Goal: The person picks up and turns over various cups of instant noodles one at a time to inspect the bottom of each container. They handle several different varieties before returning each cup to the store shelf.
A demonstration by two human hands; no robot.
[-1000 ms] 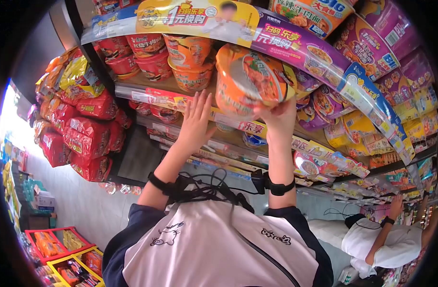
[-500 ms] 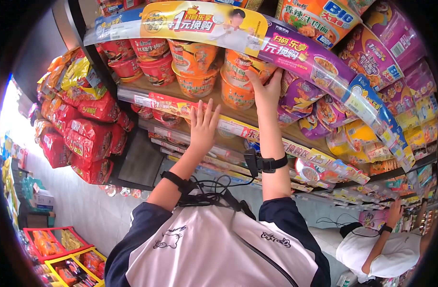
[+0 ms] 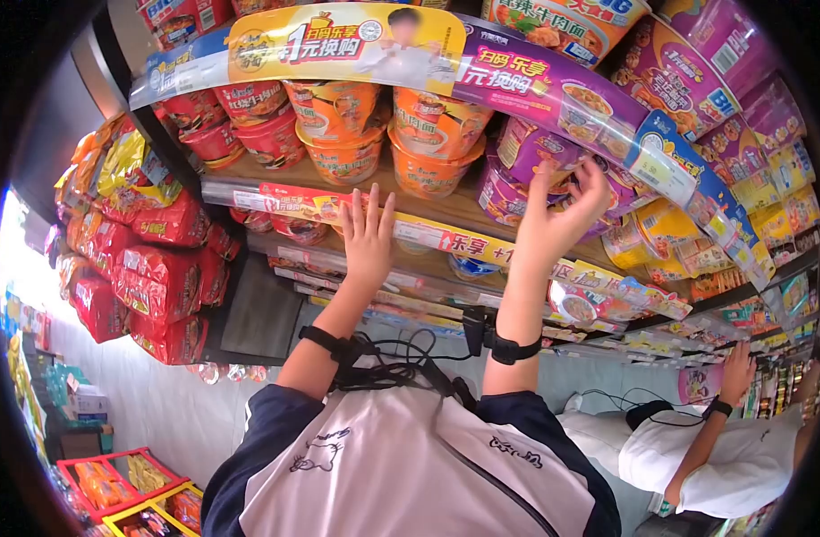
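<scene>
My left hand (image 3: 368,240) rests with its fingers stretched out over the price strip (image 3: 316,204) along the shelf's front edge. Higher and to the right, my right hand (image 3: 566,219) is at the purple instant noodle cups (image 3: 508,195), thumb and fingers apart and curved. Whether its fingertips touch a cup is hard to see. Left of it stand orange instant noodle cups (image 3: 435,168), stacked in two columns. Red noodle cups (image 3: 271,143) stand farther left on this shelf.
A curved promotional strip (image 3: 338,45) runs across the shelf above my hands. Red noodle packs (image 3: 159,282) are piled at the left. Yellow cups (image 3: 647,237) stand to the right. At lower right, another person (image 3: 687,461) reaches toward the shelves.
My right hand has left the orange cups and moved right to the purple ones. The orange stacks stand more evenly side by side. My left hand stays on the shelf edge.
</scene>
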